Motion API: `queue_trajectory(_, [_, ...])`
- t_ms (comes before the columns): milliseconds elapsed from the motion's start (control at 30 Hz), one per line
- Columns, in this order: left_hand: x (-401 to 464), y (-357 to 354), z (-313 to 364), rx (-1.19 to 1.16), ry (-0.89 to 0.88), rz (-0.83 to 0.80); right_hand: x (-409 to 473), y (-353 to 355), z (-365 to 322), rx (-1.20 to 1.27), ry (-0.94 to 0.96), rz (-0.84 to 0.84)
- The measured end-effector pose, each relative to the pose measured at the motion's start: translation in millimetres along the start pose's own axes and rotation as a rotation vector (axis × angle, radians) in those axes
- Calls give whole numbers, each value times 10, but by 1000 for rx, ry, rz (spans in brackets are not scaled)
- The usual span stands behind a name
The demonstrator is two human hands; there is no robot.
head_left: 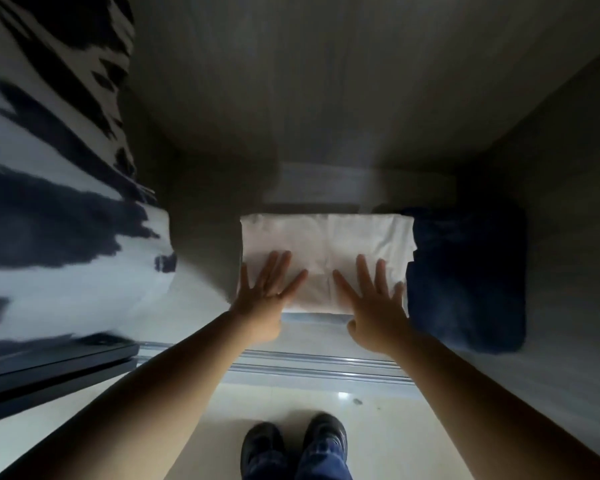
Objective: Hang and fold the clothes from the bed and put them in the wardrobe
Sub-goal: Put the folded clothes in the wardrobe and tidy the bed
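folded white garment (326,244), long axis left-right

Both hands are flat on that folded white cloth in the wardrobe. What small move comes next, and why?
Probably lift both hands away. The left hand and right hand lie open on the folded white garment, which already sits flat on the wardrobe floor beside the folded dark blue garment.

No text, label, brand, number or sign can be read anywhere here
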State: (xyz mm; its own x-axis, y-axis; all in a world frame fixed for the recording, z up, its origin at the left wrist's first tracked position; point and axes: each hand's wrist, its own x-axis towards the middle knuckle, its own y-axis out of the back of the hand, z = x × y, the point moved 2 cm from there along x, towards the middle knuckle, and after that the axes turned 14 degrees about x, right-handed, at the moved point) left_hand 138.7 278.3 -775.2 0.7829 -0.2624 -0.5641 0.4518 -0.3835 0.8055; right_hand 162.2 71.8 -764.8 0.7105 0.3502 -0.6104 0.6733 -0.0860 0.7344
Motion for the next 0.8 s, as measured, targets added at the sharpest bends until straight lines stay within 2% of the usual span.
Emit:
queue_trajectory(167, [-438, 755, -71, -15, -39, -43, -400, 627, -275, 122, -20, -80])
queue_trajectory(267, [-826, 1449, -34, -43, -15, 14, -866, 1240, -510, 178, 7, -14])
queue_trajectory(500, [-1637, 3101, -43, -281, 44, 129, -2052, 2423, -885, 137, 4, 202])
queue_trajectory(633, [-1944, 3555, -21, -322, 9, 193, -2570, 2760, -891, 191, -58, 305])
queue_trajectory(800, [-2342, 3929, 129, -184, -114, 205, -3266, 2776, -797, 246, -155, 335])
